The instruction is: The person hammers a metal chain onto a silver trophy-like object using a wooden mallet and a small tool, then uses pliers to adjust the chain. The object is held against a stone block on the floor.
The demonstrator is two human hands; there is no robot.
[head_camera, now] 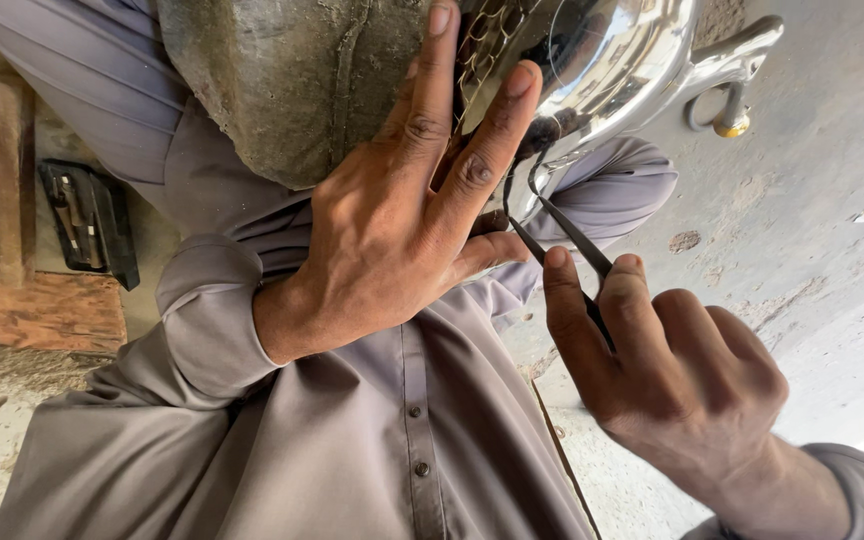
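My left hand lies flat in the middle of the view, its fingers spread over a strip of fine metal chain that runs against a shiny silver vessel. Lower right, my right hand pinches black tweezers between thumb and forefinger. The tweezer tips point up toward a dark knot of wire at the vessel's rim, just beside my left thumb. A rough grey-brown block sits under my left fingers, against my grey shirt.
A curved silver handle with a brass knob sticks out from the vessel at top right. A black case holding small tools lies at left beside a wooden block and a reddish board. Dusty concrete floor spreads to the right.
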